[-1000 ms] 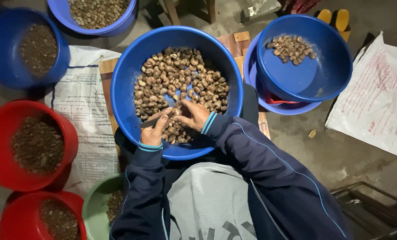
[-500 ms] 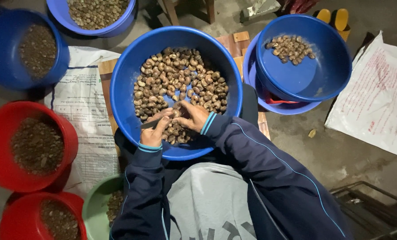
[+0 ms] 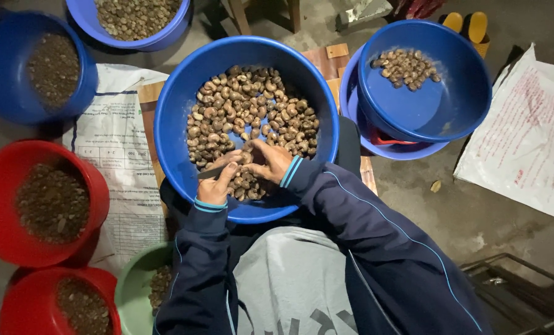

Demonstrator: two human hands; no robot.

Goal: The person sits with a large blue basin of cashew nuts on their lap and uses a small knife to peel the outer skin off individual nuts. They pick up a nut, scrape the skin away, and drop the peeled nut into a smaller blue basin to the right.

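Two white printed sacks (image 3: 119, 155) (floor) flank hands (image 3: 246, 170) in blue basin (image 3: 171, 130)

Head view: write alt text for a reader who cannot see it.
Seen from above, a person's left hand and right hand meet over brown nuts in a large blue basin, the left holding a small dark tool. Other blue, red and green bowls of nuts and fragments surround it on the floor.
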